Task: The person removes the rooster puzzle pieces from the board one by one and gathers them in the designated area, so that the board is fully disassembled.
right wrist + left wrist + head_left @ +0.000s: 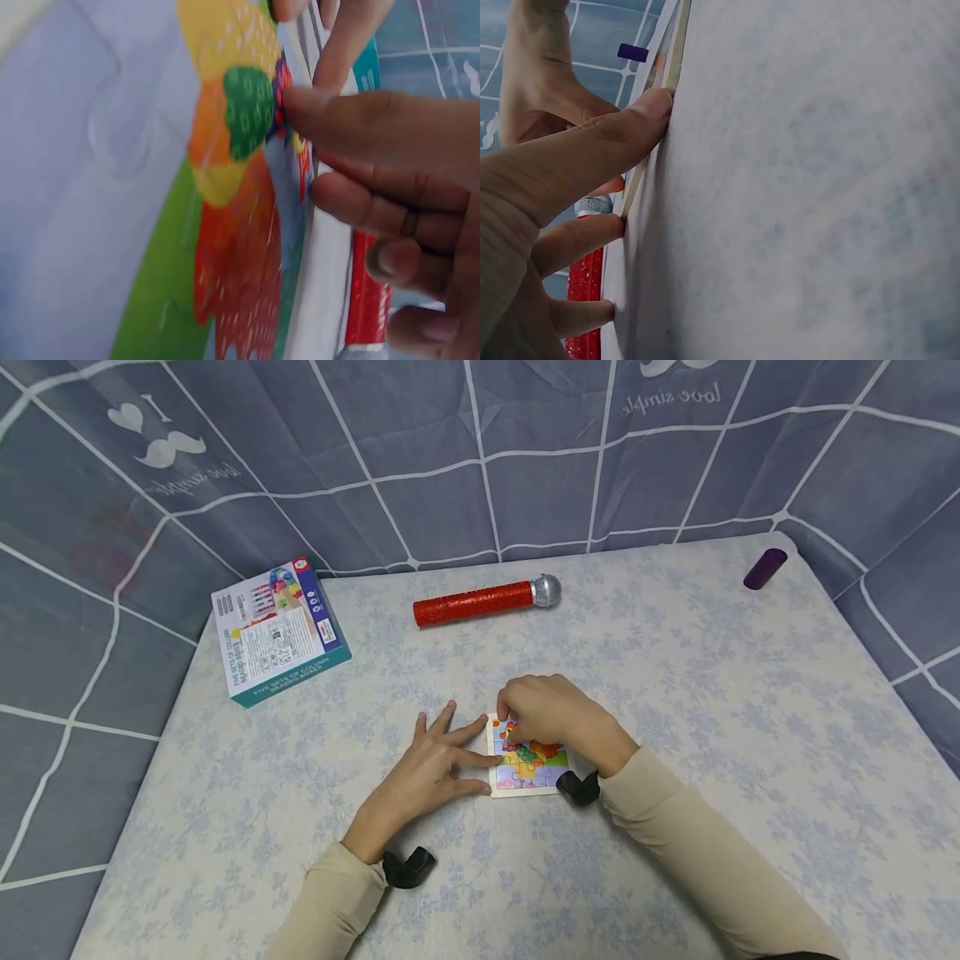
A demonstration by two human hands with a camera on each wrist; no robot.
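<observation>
A small jigsaw puzzle (521,775) with a colourful cartoon picture lies on the table in a pale frame (517,793). My left hand (429,764) is spread beside its left side, thumb and fingertips right at the frame's edge. Over the puzzle's upper left corner, my right hand (551,714) is bent down with thumb and forefinger pinching at a bright red-and-yellow piece (301,161). In the right wrist view the thumb tip sits against the picture and the other fingers curl beyond the edge. My right hand hides the puzzle's upper right part in the head view.
Behind the puzzle lies a red glittery microphone (480,603) with a silver head. A boxed bead set (281,635) stands at the back left, and a dark purple cylinder (765,568) at the back right. Grey-blue checked curtain (420,435) hangs around the table.
</observation>
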